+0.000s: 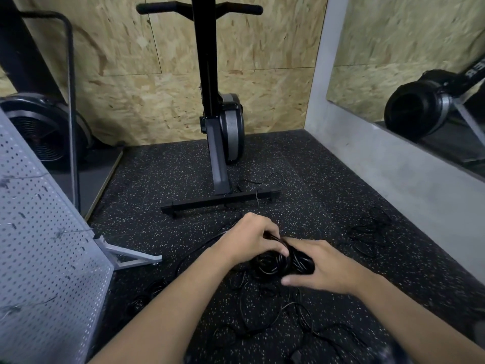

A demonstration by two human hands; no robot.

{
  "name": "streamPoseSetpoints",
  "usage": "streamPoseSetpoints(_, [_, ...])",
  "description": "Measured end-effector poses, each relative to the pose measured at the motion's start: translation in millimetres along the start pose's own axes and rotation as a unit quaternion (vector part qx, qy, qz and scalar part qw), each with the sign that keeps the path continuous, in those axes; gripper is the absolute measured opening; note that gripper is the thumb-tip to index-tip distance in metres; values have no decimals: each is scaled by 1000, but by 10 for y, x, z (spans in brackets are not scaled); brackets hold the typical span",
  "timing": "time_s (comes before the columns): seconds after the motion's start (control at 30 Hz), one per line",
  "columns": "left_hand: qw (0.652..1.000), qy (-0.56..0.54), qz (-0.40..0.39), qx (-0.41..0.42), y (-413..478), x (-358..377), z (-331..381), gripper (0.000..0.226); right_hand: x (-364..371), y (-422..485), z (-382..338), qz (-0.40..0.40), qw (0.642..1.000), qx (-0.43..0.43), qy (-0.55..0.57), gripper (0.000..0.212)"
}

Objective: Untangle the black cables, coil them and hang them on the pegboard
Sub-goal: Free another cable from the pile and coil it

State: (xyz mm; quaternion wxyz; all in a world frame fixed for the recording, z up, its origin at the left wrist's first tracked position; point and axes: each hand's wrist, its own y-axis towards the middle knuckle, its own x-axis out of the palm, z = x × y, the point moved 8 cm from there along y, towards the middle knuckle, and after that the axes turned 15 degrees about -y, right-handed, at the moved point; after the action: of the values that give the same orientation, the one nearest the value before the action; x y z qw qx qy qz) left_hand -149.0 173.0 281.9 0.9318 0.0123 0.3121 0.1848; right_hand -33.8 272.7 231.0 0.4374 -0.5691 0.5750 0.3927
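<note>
Loose cables (275, 319) sprawl over the speckled rubber floor (157, 179) at the bottom of the view, thin black strands looping between the person's two bare forearms and trailing toward the lower right. Just above them, both hands meet on a dense black cable bundle (273, 264) that sits between them, low over the floor.

The left hand (252, 240) comes in from the left with its fingers curled, pinching a strand at the top of the bundle. The right hand (322, 266) grasps the bundle's right side: its fingers curve over the far edge while the thumb reaches along the near edge, pointing left. Whether the bundle rests on the floor or is lifted just off it cannot be told.

A thicker cable arcs away to the left of the left wrist. A separate tangle (367, 232) of thin black cable lies well apart to the right, near the grey concrete ledge, and a small dark coil (154, 287) lies on the floor to the left of the left forearm.

The pegboard (39, 258), grey and perforated, stands tilted at the left edge on a metal foot (131, 254), well apart from the hands. Beyond the hands an exercise machine (223, 127) stands upright on its crossbar base against the chipboard wall (262, 61).
</note>
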Motion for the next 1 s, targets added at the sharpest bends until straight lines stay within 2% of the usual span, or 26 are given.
streamPoseSetpoints(0.1, [999,-37,10,4,-16,-63,-5,25,-126,-4,-103,40,998,-14,37,64])
streamPoseSetpoints(0.27, [999,-32,-13,-7,-30,-76,-35,33,-22,-16,-277,9,999,-34,16,36])
streamPoseSetpoints(0.37, [999,-47,-14,-22,-40,-121,-88,27,-81,-16,-348,4,995,-42,91,31])
streamPoseSetpoints(0.47, [996,-59,26,-62,-68,-271,-213,30,-199,-55,-294,8,982,-23,185,40])
streamPoseSetpoints(0.6, [985,-65,8,-159,-110,-268,-692,61,-324,-64,-209,39,969,-4,243,47])
streamPoseSetpoints(0.63, [983,-68,-1,-170,-112,-241,-780,60,-364,-62,-182,56,966,0,251,46])
streamPoseSetpoints(0.73, [982,-87,-12,-170,-96,-188,-848,38,-452,-70,-47,104,937,24,332,44])
streamPoseSetpoints(0.87, [981,-79,9,-180,-125,-130,-833,35,-511,-86,131,168,893,61,412,40])
streamPoseSetpoints(1.0, [978,-62,23,-198,-131,5,-799,36,-520,-90,273,235,870,113,418,45])
